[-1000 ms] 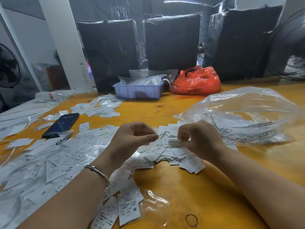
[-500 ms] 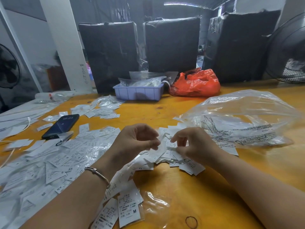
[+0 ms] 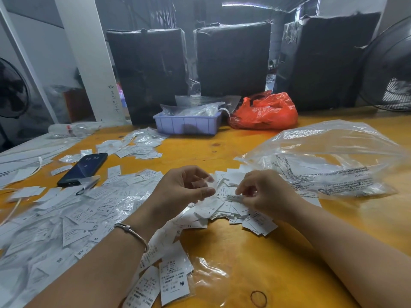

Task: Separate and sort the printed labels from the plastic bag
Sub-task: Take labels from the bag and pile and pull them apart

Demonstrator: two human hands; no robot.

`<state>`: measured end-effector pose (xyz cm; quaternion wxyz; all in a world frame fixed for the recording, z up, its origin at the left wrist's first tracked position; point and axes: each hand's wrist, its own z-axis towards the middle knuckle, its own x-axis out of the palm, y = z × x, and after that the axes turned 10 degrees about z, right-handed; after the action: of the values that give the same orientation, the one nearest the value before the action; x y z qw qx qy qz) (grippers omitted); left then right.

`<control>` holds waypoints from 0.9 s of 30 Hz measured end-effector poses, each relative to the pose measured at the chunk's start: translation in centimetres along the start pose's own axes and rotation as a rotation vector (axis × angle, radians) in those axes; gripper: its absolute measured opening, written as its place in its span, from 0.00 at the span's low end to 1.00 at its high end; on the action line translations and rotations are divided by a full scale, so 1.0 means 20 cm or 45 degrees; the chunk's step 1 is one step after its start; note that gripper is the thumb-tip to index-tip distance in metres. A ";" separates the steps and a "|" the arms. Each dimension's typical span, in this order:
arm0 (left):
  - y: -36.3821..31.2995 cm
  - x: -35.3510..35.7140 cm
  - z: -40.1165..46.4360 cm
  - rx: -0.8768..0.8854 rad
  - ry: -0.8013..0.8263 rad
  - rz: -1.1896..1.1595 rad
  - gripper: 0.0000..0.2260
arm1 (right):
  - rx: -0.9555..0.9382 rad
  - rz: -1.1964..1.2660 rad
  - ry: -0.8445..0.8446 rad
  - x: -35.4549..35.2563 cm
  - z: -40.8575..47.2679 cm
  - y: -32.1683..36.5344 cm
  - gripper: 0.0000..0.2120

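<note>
Nearby, label (image 3: 174,282) reads "M".

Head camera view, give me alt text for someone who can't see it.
Two bare hands, left hand and right hand, pick at a pile of small white printed labels on a yellow wooden table. A clear crumpled plastic bag lies right, a black smartphone left.

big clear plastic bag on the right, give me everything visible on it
The clear plastic bag lies on its side on the yellow table, to the right of both hands. It is thin, crinkled, glossy film, puffed up, with black printed warning text across its lower front. White labels show through inside and spill from its left end into the label pile by the right hand. Neither hand grips it.
</note>
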<state>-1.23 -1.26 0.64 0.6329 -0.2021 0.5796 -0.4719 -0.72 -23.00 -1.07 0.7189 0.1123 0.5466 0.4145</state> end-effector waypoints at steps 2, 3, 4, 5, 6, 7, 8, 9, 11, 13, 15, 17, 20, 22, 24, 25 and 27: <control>0.00 0.00 0.00 -0.009 0.008 -0.068 0.10 | -0.037 -0.047 -0.016 0.00 0.00 0.00 0.02; -0.01 0.00 0.00 -0.015 0.014 -0.104 0.10 | -0.055 -0.042 -0.071 0.00 0.00 0.00 0.01; -0.01 0.00 0.00 -0.018 0.021 -0.129 0.10 | -0.069 -0.022 -0.151 -0.01 0.00 0.00 0.02; -0.01 0.00 0.00 -0.020 0.028 -0.145 0.10 | -0.075 0.018 -0.240 -0.02 0.00 0.00 0.03; -0.01 -0.01 0.00 -0.022 0.034 -0.156 0.09 | -0.072 0.093 -0.320 -0.03 0.00 0.01 0.04; -0.01 -0.01 0.00 -0.027 0.040 -0.171 0.08 | -0.068 0.200 -0.379 -0.04 0.00 0.01 0.05; 0.00 -0.01 0.00 -0.038 0.047 -0.193 0.07 | -0.065 0.314 -0.418 -0.04 0.00 0.02 0.06; 0.00 -0.01 0.00 -0.048 0.055 -0.215 0.06 | -0.048 0.407 -0.442 -0.04 -0.01 0.02 0.08; 0.00 -0.01 0.00 -0.048 0.052 -0.207 0.05 | 0.026 0.520 -0.443 -0.04 -0.01 0.04 0.10; 0.00 -0.01 0.00 -0.029 0.026 -0.168 0.04 | 0.101 0.562 -0.391 -0.04 0.00 0.04 0.09; -0.01 -0.02 0.00 -0.003 -0.011 -0.185 0.04 | 0.147 0.603 -0.287 -0.03 0.00 0.05 0.06; -0.02 -0.03 0.00 0.014 -0.041 -0.280 0.07 | 0.146 0.673 -0.137 -0.02 -0.01 0.07 0.08; -0.02 -0.03 0.00 0.024 -0.005 -0.507 0.15 | 0.099 0.722 0.005 0.01 -0.03 0.11 0.20; -0.03 -0.02 -0.01 0.044 0.039 -0.548 0.17 | 0.052 0.748 0.032 0.02 -0.03 0.13 0.19; -0.03 -0.01 -0.01 0.078 0.061 -0.524 0.15 | 0.002 0.755 0.008 0.03 -0.03 0.15 0.16; -0.04 -0.01 -0.01 0.095 0.058 -0.497 0.12 | -0.020 0.762 -0.014 0.04 -0.03 0.15 0.14; -0.04 -0.01 -0.01 0.121 0.031 -0.393 0.09 | -0.042 0.802 -0.083 0.03 -0.03 0.15 0.10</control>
<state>-1.72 -1.42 1.22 0.5547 -0.2530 0.5263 -0.5927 -2.64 -20.80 0.10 0.5740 0.2777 0.4549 0.6217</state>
